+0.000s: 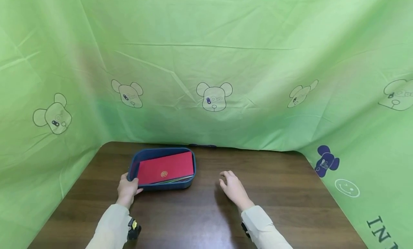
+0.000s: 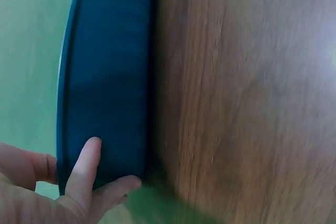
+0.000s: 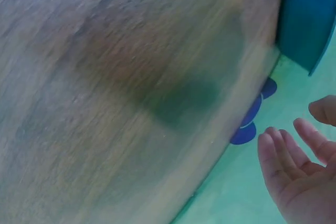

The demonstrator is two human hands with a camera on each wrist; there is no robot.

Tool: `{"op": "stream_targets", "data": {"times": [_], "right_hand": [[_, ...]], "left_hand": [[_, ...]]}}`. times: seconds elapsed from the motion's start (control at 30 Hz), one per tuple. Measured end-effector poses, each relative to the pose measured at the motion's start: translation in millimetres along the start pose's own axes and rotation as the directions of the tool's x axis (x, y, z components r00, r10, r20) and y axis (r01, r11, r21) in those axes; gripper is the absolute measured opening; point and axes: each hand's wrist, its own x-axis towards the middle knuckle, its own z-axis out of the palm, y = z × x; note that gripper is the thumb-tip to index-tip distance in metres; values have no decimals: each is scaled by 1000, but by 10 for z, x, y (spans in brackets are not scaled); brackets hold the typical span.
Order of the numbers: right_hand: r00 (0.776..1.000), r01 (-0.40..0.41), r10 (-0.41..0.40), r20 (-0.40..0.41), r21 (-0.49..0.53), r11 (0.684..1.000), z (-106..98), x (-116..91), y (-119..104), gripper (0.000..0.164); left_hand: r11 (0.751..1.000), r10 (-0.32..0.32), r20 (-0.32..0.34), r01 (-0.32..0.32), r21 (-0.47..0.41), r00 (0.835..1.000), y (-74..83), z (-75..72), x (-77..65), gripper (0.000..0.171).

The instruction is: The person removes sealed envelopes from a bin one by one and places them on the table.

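Observation:
A dark blue plastic basket (image 1: 167,186) sits on the table, left of centre. In it lies a red envelope (image 1: 175,165) with a gold emblem, on top of several thin flat items whose edges show along the near side. My left hand (image 1: 127,188) grips the basket's near left corner. In the left wrist view, fingers of the left hand (image 2: 73,195) lie against the basket's outer wall (image 2: 110,72), with its rim between them and another digit. Held away from the basket, my right hand (image 1: 235,188) has loosely bent, separated fingers and holds nothing.
The brown wood-grain table (image 1: 180,220) extends under both arms. A green printed cloth (image 1: 167,69) hangs behind the table and along both sides. Dark devices are strapped at the left wrist (image 1: 133,229) and right wrist (image 1: 246,230).

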Motion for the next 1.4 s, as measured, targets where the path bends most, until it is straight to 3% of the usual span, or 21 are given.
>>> {"op": "stream_targets", "data": {"times": [0.2, 0.37, 0.53, 0.77, 0.97, 1.2, 1.4], "right_hand": [[999, 30, -28, -47, 31, 999, 13, 9, -33, 17], [996, 60, -57, -72, 33, 998, 21, 14, -62, 15], [997, 32, -29, -66, 46, 998, 12, 7, -86, 17], [998, -54, 56, -32, 72, 996, -10, -21, -68, 27], [992, -117, 119, -47, 28, 993, -45, -44, -70, 29], [959, -276, 275, -72, -4, 961, -142, -62, -157, 29], [936, -346, 349, -42, 65, 936, -203, -68, -190, 32]], "left_hand": [[1000, -24, 114, 24, 5, 993, 26, 138, -134, 61], [1000, -21, 154, 20, 9, 988, 3, 261, -254, 60], [1000, -10, 171, 9, 7, 985, -35, 390, -366, 58], [999, 7, 187, -16, 44, 982, -62, 510, -515, 53], [997, 18, 198, -33, 70, 980, -98, 588, -600, 53], [992, 40, 188, -61, 108, 981, -151, 710, -745, 52], [975, 73, 162, -105, 196, 984, -194, 753, -859, 53]]}}
